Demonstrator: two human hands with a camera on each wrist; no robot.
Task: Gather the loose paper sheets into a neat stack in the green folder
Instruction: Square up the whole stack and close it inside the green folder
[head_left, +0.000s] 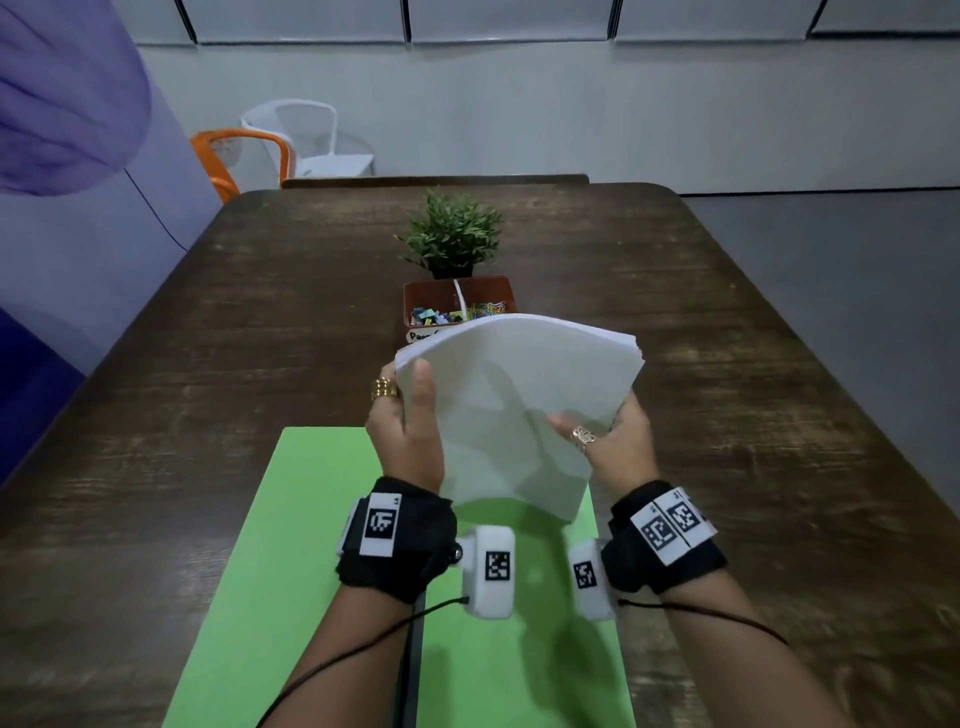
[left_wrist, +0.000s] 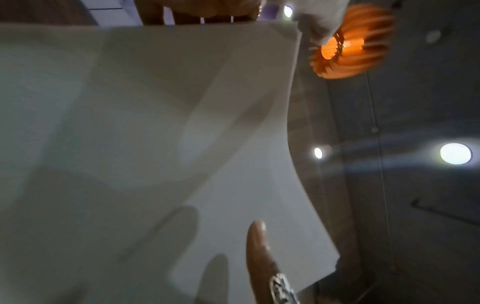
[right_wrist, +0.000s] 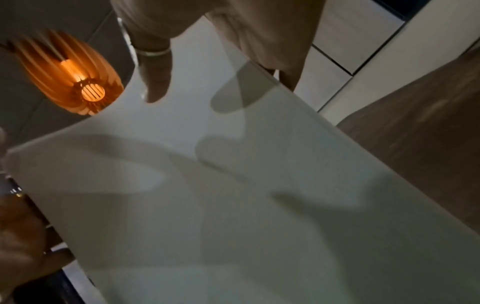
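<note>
Dark wooden table (head_left: 727, 364) fills the view, flat green folder (head_left: 311, 519) lying open beneath the wrists. Thick white paper stack (head_left: 519, 405) hangs tilted above it, left hand (head_left: 408, 431) and right hand (head_left: 618, 447) pinching opposite edges, thumbs on top. Loose grip could let sheets fan and slide off.

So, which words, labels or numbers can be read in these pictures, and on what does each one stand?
"Pape", cut off by the paper stack: white label on the front of the brown tray.
Black-and-white square code markers on the wrist bands: patterns only, no words.
Paper stack, green folder: no text seen.
</note>
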